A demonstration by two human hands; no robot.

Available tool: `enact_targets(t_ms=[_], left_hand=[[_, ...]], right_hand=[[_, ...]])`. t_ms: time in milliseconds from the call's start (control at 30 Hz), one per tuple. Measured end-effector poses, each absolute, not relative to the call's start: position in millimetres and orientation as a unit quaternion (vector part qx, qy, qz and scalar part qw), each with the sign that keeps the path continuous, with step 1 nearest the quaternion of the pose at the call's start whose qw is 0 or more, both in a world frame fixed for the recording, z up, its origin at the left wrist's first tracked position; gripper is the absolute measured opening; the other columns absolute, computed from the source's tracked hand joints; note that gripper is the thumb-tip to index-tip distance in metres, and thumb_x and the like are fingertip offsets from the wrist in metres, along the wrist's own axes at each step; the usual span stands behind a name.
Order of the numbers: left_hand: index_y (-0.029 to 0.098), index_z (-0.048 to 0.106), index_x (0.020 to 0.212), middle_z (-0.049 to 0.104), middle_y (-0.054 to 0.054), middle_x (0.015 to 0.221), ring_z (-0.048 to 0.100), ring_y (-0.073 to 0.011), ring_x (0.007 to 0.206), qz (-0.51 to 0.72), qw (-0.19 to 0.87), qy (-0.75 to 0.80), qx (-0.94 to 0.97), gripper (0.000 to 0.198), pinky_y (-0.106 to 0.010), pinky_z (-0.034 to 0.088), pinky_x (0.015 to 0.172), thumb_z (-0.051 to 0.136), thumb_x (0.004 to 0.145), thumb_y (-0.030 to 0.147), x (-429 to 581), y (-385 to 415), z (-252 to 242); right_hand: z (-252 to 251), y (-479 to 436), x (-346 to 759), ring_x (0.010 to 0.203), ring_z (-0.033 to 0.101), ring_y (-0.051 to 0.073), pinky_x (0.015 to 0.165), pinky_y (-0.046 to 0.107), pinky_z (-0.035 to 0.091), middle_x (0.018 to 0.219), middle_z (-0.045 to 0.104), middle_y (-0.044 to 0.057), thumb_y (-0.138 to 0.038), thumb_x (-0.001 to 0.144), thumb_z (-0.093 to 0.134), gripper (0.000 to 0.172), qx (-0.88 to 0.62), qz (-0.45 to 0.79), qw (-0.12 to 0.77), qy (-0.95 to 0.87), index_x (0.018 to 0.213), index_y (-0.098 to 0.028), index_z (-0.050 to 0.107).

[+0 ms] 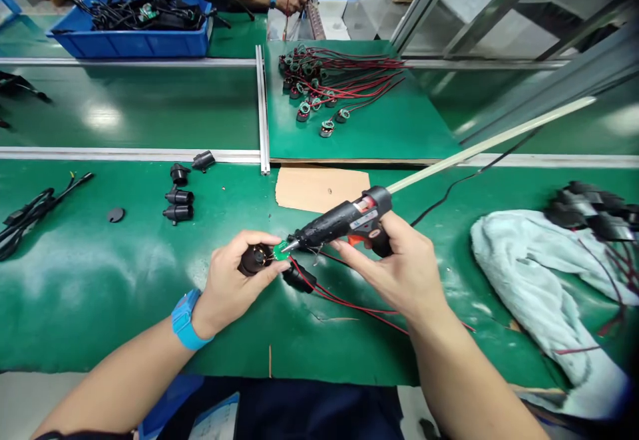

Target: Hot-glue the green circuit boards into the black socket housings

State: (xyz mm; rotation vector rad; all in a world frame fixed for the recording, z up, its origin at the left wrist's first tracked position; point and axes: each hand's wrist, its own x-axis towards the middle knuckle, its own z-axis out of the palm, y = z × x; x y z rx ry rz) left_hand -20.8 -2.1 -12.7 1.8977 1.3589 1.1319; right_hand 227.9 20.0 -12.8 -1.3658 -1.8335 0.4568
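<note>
On the bench [120,293], black fittings [180,196] lie left, a towel [504,253] right; between, the right hand [412,263] grips a glue gun [329,225], nozzle [291,246] at the circuit board [278,251] the left hand [232,283] pinches.

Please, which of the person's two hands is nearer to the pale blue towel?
Right. The right hand, holding the glue gun, is left of the towel, not touching it. The left hand, at the small green board, is farther left.

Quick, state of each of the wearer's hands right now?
Left hand: closed, holding a green circuit board and black round part.
Right hand: closed on the glue gun, nozzle at the board.
</note>
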Motion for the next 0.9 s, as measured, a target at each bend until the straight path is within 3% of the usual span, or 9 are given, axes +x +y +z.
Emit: enact_targets(t_ms=[567,800,900], left_hand=[[0.026,0.067,0.105,0.070,0.008,0.085,0.063,-0.0046,0.069,0.423,0.268,0.508,0.701,0.027,-0.012,0.050,0.066,0.082,0.083,0.027,-23.1,-2.3,-14.7],[0.026,0.067,0.103,0.068,0.008,0.081,0.060,-0.0055,0.064,0.429,0.273,0.516,0.690,0.025,-0.013,0.049,0.061,0.082,0.083,0.027,-22.6,-2.1,-13.4],[0.026,0.068,0.102,0.068,0.008,0.079,0.059,-0.0058,0.062,0.430,0.277,0.521,0.683,0.024,-0.014,0.049,0.060,0.081,0.083,0.028,-21.8,-1.3,-13.1]], right_hand=[[-14.9,23.6,231.5,0.062,0.042,0.011,0.058,0.025,0.037,0.071,0.047,-0.004,-0.027,0.092,0.066,0.012,-0.527,0.211,0.374,-0.734,0.089,-0.020,0.057],[-18.2,24.6,234.5,0.062,0.044,0.011,0.057,0.025,0.036,0.072,0.047,-0.004,-0.025,0.092,0.064,0.018,-0.525,0.170,0.375,-0.745,0.082,-0.021,0.049],[-17.3,21.6,235.0,0.062,0.046,0.012,0.057,0.026,0.038,0.073,0.049,-0.002,-0.025,0.093,0.062,0.014,-0.528,0.127,0.368,-0.755,0.085,-0.020,0.052]])
